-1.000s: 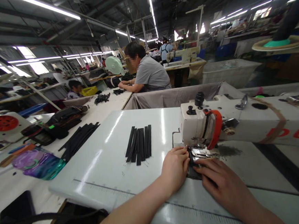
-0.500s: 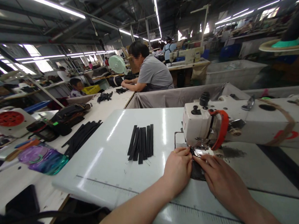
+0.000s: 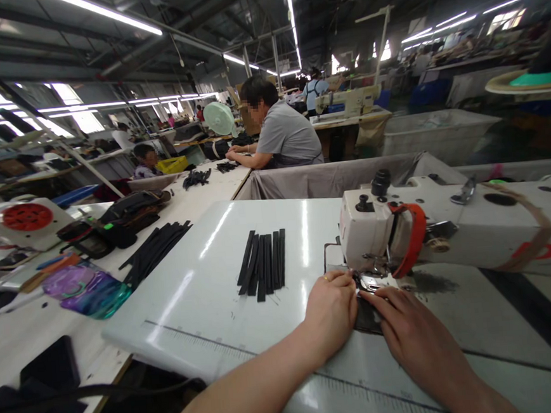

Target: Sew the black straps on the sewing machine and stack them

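My left hand is closed, its curled fingers pressed down just left of the presser foot of a white sewing machine. From the other side my right hand reaches in, fingers together and tips at the foot's front edge. Something small and black shows between the fingertips, mostly hidden by them. A dark flat patch lies under and between both hands; I cannot tell whether it is cloth or part of the machine bed. Left of my hands, several black strips lie side by side on the pale tabletop.
On the side table at left are more black strips, a purple-teal pouch, a dark phone-like slab and another machine with a red wheel. A co-worker in a grey shirt sits beyond a cloth-lined bin.
The whole view has shifted slightly to the right. Both hands stay at the presser foot, with only a slight change at the fingertips. The strips on the tabletop lie as before.
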Motion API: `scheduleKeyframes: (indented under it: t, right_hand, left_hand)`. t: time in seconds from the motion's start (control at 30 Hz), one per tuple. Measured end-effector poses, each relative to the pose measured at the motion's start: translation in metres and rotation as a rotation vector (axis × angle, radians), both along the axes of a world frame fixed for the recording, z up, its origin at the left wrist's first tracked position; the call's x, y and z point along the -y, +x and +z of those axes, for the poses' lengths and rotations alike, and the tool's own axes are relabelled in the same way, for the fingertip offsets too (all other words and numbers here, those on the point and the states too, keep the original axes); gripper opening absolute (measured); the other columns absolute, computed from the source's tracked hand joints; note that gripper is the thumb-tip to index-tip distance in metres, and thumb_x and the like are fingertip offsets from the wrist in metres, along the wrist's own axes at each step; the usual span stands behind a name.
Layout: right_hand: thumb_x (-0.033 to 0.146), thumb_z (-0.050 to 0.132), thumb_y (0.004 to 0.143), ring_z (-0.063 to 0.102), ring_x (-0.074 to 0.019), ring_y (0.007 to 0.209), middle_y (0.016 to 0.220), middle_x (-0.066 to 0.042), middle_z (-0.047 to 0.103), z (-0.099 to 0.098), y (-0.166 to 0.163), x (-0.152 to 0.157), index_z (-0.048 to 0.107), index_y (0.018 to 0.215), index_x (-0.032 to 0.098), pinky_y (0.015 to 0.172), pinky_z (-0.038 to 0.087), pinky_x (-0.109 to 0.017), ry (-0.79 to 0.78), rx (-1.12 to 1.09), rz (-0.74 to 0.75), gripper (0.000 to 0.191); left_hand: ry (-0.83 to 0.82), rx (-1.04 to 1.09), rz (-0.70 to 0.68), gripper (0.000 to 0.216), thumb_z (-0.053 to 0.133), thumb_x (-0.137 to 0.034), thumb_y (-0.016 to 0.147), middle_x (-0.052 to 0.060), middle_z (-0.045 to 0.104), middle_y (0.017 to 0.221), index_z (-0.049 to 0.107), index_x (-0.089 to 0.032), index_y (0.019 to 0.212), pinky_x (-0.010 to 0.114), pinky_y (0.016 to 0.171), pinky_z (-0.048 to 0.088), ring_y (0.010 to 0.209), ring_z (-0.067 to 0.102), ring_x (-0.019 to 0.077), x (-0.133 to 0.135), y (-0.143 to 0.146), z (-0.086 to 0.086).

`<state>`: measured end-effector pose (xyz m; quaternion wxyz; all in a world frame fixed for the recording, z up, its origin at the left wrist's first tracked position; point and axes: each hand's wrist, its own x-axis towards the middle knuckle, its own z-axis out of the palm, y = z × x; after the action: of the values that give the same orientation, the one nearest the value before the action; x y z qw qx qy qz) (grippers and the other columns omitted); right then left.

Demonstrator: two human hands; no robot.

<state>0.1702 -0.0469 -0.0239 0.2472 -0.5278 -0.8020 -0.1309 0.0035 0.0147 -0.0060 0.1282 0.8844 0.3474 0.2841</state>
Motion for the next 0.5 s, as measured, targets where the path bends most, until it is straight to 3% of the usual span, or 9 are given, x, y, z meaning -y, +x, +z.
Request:
scheduleKeyframes:
  t: [0.33, 0.5]
  right_hand:
    - [0.011, 0.042, 0.085, 0.060, -0.0230, 0.090, 0.102, -0.010, 0.063, -0.005, 0.004, -0.002, 0.060, 0.115, 0.016, 0.080, 0.052, -0.039, 0.026, 0.000, 0.033, 0.035]
    - [0.022, 0.044, 0.089, 0.061, -0.0233, 0.093, 0.105, -0.008, 0.064, -0.024, 0.024, 0.000, 0.060, 0.113, 0.021, 0.078, 0.052, -0.038, 0.140, -0.045, 0.209, 0.028]
  left_hand:
    - [-0.001, -0.057, 0.015, 0.019, 0.050, -0.014, 0.091, 0.010, 0.070, 0.102, 0.066, -0.013, 0.082, 0.037, 0.096, 0.050, 0.104, 0.061, 0.0228, 0.000, 0.000, 0.003]
    - [0.043, -0.150, -0.021, 0.018, 0.052, -0.012, 0.089, 0.008, 0.071, 0.096, 0.066, -0.017, 0.081, 0.030, 0.095, 0.052, 0.097, 0.065, 0.0186, -0.003, 0.003, -0.007]
